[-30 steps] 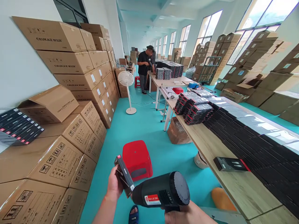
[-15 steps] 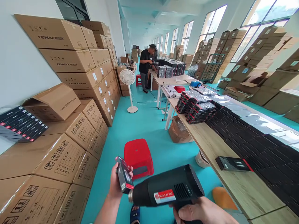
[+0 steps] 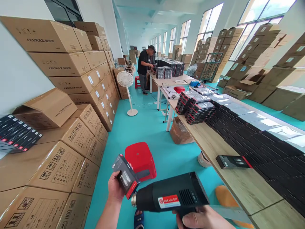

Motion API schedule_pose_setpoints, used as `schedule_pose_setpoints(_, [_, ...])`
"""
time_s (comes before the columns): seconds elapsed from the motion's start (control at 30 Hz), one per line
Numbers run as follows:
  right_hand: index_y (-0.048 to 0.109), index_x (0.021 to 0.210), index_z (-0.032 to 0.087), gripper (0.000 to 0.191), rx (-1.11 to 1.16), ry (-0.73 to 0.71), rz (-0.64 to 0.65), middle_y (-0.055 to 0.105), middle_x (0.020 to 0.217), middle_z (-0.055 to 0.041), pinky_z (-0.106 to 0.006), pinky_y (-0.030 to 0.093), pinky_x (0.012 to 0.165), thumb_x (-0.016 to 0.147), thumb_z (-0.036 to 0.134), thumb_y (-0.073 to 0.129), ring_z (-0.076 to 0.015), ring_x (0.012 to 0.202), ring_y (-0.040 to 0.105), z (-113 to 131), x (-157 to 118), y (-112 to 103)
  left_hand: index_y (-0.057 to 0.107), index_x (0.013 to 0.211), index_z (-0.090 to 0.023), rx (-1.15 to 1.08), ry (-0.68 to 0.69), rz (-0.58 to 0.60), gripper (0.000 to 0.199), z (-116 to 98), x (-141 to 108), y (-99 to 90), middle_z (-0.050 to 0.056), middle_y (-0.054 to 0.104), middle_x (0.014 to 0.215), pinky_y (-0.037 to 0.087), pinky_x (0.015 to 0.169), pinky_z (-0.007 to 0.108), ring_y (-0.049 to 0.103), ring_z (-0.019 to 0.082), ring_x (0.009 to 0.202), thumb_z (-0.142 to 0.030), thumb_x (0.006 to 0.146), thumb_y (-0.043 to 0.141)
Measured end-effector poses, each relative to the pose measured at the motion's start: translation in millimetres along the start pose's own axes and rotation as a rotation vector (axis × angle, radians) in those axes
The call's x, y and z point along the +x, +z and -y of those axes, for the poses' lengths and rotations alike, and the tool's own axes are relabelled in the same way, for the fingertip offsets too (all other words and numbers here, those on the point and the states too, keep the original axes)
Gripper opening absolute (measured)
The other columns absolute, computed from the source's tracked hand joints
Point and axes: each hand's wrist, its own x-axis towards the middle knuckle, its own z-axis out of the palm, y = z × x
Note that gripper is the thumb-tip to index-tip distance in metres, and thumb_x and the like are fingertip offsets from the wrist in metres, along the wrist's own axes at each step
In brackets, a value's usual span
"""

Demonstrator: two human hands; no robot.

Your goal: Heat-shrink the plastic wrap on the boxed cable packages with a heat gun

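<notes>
My left hand [image 3: 115,187] is closed around a small black retail box [image 3: 125,174] with a red end, held tilted with its printed face toward me. In my right hand [image 3: 199,218] is the handle of a black heat gun [image 3: 170,194] with a red and white label. The gun lies sideways and its metal nozzle points left, close by the red end of the box. I cannot tell whether the nozzle touches it. My right fingers are partly hidden under the gun's body.
A red plastic stool [image 3: 140,159] stands on the floor just beyond my hands. Brown cartons [image 3: 57,167] line the left, with a white fan [image 3: 125,79] past them. On the right, a long table [image 3: 214,140] bears many black boxes [image 3: 252,143]. A person [image 3: 143,70] works at a farther table.
My left hand has turned the black box so more of its printed face shows, and its red end sits near the nozzle. The heat gun stays almost in place. My view has shifted slightly right.
</notes>
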Motion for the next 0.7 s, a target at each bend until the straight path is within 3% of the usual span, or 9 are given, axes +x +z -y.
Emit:
schedule_pose_setpoints(0.1, [0.067, 0.094, 0.014, 0.045, 0.028, -0.016, -0.072, 0.064, 0.068, -0.0032, -0.028, 0.041, 0.056, 0.067, 0.049, 0.077, -0.0161, 0.058, 0.055, 8, -4, -5, 0.068, 0.109, -0.015, 0.058, 0.030, -0.106, 0.049, -8, 0, 1.3, 0.005, 0.075, 0.070, 0.059, 0.067, 0.043, 0.071, 0.027, 0.063, -0.014, 0.063, 0.053])
schedule_pose_setpoints(0.3, [0.066, 0.091, 0.014, 0.041, 0.014, -0.038, -0.071, 0.065, 0.068, -0.0034, -0.028, 0.040, 0.054, 0.070, 0.048, 0.075, -0.0158, 0.057, 0.056, 11, -2, -5, 0.068, 0.084, -0.018, 0.081, 0.068, -0.108, 0.029, -10, -10, 11.2, 0.005, 0.074, 0.071, 0.059, 0.061, 0.039, 0.070, 0.025, 0.064, -0.015, 0.058, 0.054])
schedule_pose_setpoints(0.53, [0.066, 0.093, 0.013, 0.045, -0.030, -0.007, -0.046, 0.065, 0.069, -0.0035, -0.030, 0.042, 0.056, 0.068, 0.049, 0.077, -0.0168, 0.057, 0.057, 9, 9, -1, 0.068, 0.084, -0.018, 0.089, 0.071, -0.105, 0.030, -10, -10, 6.9, 0.006, 0.074, 0.073, 0.059, 0.065, 0.042, 0.070, 0.027, 0.068, -0.017, 0.058, 0.056])
schedule_pose_setpoints(0.7, [0.065, 0.093, 0.014, 0.044, -0.021, -0.071, -0.127, 0.065, 0.074, -0.0037, -0.029, 0.043, 0.053, 0.069, 0.050, 0.075, -0.0160, 0.057, 0.057, 6, 10, -5, 0.068, 0.085, -0.017, 0.124, 0.083, -0.085, 0.029, -12, -4, -5.4, 0.006, 0.073, 0.071, 0.057, 0.066, 0.043, 0.069, 0.028, 0.066, -0.018, 0.058, 0.058])
